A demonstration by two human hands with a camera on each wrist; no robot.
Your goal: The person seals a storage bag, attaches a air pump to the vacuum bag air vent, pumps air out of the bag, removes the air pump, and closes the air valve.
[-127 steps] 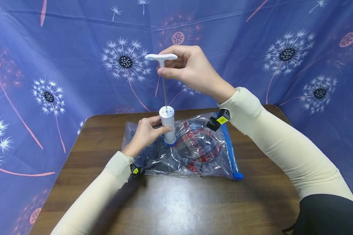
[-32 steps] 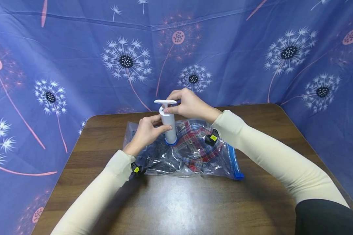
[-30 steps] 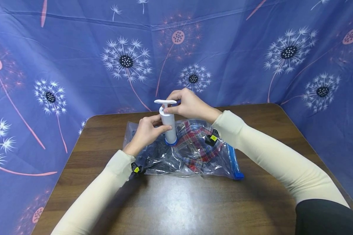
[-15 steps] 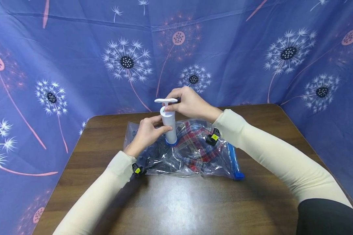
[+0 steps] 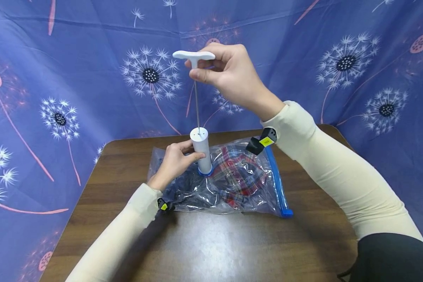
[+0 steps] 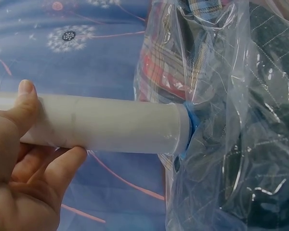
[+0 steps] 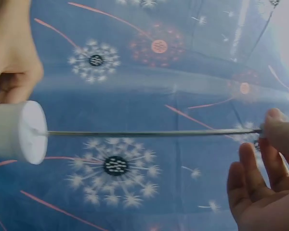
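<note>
A white hand pump [image 5: 202, 150] stands upright on a clear plastic storage bag [image 5: 194, 201], its base on a blue valve [image 6: 190, 129]. My left hand [image 5: 176, 158] grips the pump's barrel, thumb on the near side and fingers behind. Well above the barrel, my right hand [image 5: 232, 74] pinches the stem of the white T-shaped handle [image 5: 194, 56]. The thin metal rod [image 7: 149, 133] is drawn far out of the barrel. Inside the bag lie a red plaid cloth [image 5: 237, 172] and a dark quilted cloth [image 6: 274, 115].
A blue zip strip with a slider [image 5: 286, 212] closes the bag's right edge. Everything rests on a brown wooden table [image 5: 211, 246]. Behind it hangs a blue curtain [image 5: 109, 78] with a dandelion print.
My right hand has risen from near the barrel's top, pulling the handle up and baring the rod. Earlier the handle was also up, then pushed down. My left hand stays on the barrel.
</note>
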